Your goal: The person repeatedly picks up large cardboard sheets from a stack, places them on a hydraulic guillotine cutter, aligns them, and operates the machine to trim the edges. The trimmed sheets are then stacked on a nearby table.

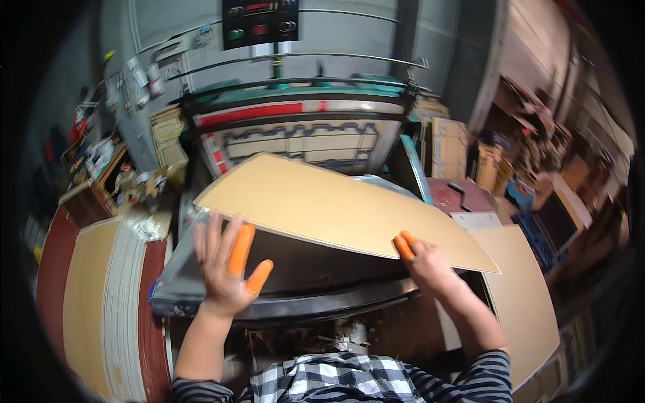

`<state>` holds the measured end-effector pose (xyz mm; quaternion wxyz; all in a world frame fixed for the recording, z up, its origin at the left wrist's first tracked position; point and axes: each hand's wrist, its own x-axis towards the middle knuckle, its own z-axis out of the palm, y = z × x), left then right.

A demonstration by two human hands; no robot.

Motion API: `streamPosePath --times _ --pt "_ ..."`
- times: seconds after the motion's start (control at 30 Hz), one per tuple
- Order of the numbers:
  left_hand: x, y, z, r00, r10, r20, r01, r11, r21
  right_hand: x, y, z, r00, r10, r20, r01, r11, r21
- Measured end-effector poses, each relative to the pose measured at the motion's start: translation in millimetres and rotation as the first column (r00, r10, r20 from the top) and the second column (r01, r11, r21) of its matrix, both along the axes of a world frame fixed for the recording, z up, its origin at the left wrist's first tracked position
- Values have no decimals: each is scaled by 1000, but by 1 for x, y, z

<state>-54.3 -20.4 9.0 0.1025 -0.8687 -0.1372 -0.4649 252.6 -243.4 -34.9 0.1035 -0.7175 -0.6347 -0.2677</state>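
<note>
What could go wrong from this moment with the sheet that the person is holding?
The tan sheet might tip or slip: the right hand grips its near edge, while the left hand is open.

The sheet's edge could also scratch the left hand's bare fingers, since its orange covers show only on the thumb and one finger.

A thin, pale-edged tan sheet (322, 209) is held tilted above a dark machine bed (302, 269).

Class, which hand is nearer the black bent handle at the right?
Right. The right hand, on the tan sheet's near edge, is in front and slightly left of the black bent handle; the left hand is much farther left.
</note>
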Motion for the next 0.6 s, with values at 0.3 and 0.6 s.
streamPosePath --times 0.3,0.6 --pt "-43 87 -127 637 -104 -764 -540 647 -538 -30 87 -78 876 -136 -463 -166 817 -553" --pt "-28 113 -132 511 -37 -859 -693 573 -438 -18 145 -101 845 -169 -506 -178 805 -567"
